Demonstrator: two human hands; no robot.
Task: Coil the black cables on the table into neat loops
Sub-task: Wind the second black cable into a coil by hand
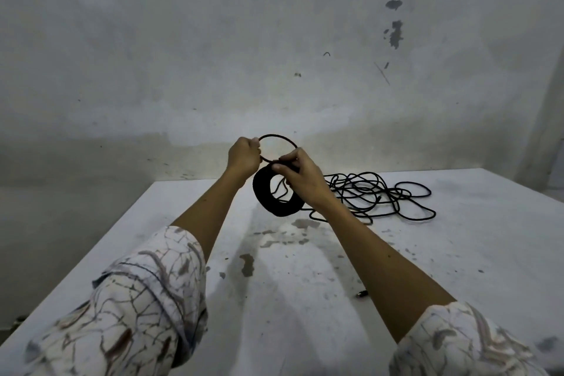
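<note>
Holding both arms out over the table (305, 299), the person has the left hand (244, 156) up with fingers curled round a single loop (279, 136) of black cable. Just right of it, the right hand (300, 175) pinches the top of a thick coil (268, 201), which hangs in the air above the table. Further right, toward the far right corner, the rest of the cable (381, 195) lies in a loose tangle. A small plug (361, 294) sits near the right forearm.
</note>
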